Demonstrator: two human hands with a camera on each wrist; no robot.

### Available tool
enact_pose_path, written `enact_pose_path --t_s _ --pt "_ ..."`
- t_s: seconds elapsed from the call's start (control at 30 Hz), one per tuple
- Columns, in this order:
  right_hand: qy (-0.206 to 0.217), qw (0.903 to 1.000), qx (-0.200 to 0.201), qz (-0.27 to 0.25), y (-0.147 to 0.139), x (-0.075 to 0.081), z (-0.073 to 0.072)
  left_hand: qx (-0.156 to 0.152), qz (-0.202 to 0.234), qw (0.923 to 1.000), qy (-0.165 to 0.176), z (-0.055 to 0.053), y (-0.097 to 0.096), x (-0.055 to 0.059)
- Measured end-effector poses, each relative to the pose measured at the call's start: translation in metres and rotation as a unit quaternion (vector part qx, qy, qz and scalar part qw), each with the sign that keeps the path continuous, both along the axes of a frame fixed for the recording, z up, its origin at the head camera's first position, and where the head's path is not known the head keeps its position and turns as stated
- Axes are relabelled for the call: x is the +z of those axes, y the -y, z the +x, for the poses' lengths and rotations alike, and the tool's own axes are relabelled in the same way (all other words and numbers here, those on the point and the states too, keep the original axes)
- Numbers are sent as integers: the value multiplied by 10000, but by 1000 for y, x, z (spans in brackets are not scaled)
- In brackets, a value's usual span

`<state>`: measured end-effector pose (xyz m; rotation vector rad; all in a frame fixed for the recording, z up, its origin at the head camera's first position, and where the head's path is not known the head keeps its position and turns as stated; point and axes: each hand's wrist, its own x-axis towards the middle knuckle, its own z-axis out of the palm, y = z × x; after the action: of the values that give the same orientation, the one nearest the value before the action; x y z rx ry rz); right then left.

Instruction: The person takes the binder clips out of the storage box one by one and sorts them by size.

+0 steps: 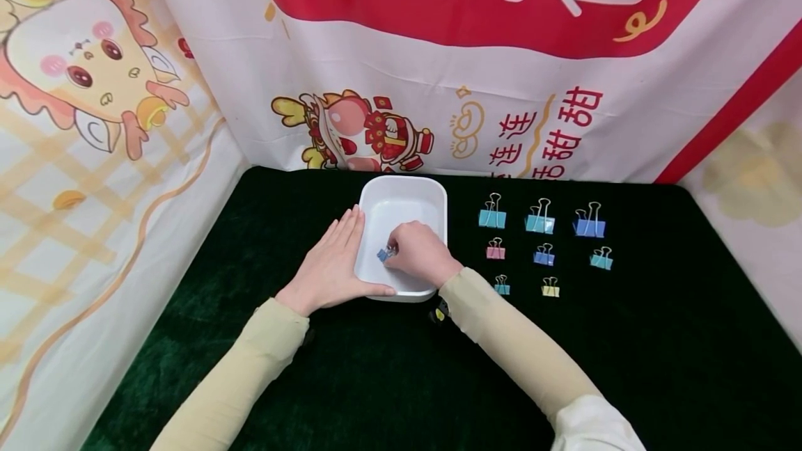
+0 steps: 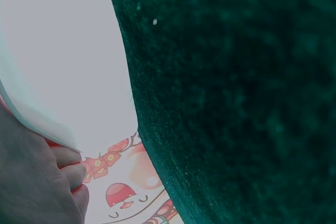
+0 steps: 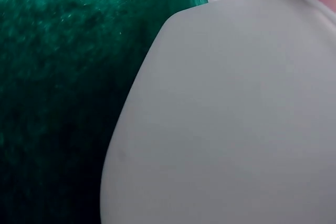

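Observation:
A white plastic tray (image 1: 401, 195) stands on the dark green cloth. Along its left side my left hand (image 1: 332, 259) rests with straight fingers, the thumb reaching over the near rim. In the left wrist view the same hand (image 2: 37, 174) lies beside the tray's pale wall (image 2: 68, 51). My right hand (image 1: 420, 252) reaches into the tray and pinches a small blue binder clip (image 1: 384, 254) low over its floor; the fingers partly hide the clip. The right wrist view is mostly filled by the tray's outer wall (image 3: 220, 108).
Right of the tray, binder clips stand in rows: large ones at the back, such as a light blue one (image 1: 492, 218), a pink one (image 1: 496, 252) among the middle row, and a yellow one (image 1: 551, 291) in front. A printed cloth (image 1: 238, 54) hangs behind the table.

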<state>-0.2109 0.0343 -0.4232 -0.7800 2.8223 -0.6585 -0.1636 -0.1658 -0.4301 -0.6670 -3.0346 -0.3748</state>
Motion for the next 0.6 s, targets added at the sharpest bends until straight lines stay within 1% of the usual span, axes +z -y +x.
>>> enact_pose_path --t_s 0.1,0.37,0.6 --pt "24 10000 41 -21 3 -2 -1 -20 -49 10000 -19 0 0 0" --pt "-68 9996 258 41 8 -4 -4 -8 -24 10000 24 0 -1 1" --pt "6 9992 398 -47 6 -5 -6 7 -78 10000 -1 0 0 0"
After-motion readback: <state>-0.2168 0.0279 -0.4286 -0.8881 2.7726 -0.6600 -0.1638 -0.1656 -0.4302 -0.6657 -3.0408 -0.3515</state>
